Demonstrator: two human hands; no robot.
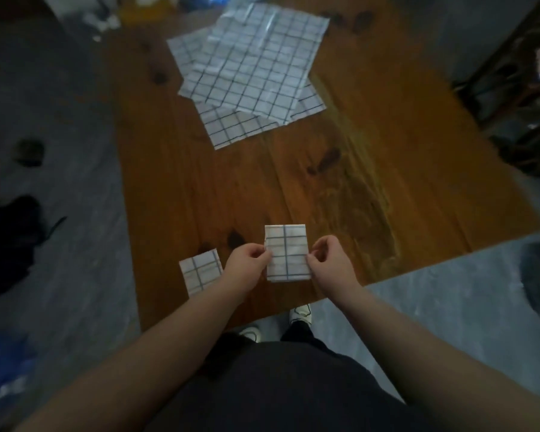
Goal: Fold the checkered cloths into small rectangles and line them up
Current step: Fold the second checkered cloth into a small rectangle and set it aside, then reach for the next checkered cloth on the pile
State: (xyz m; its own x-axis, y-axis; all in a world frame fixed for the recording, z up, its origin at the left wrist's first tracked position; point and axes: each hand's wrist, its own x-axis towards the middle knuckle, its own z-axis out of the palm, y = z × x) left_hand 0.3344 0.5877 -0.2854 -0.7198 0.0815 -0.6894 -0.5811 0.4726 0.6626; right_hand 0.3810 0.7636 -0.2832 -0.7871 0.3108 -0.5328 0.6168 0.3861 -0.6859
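The small folded checkered rectangle (pixel 286 255) is over the near edge of the wooden worktop (pixel 387 151), pinched on its left side by the left hand (pixel 247 266) and on its right side by the right hand (pixel 332 260), each grip clenched on the fabric between thumb and fingertips. Just to its left, apart from it and partly behind the left wrist, lies 1 more folded cloth (pixel 200 272). A loose pile of unfolded checkered cloths (pixel 253 73) overlaps at the worktop's far side, and 2 white shoes (pixel 300 313) stand on the grey floor (pixel 449 307) below.
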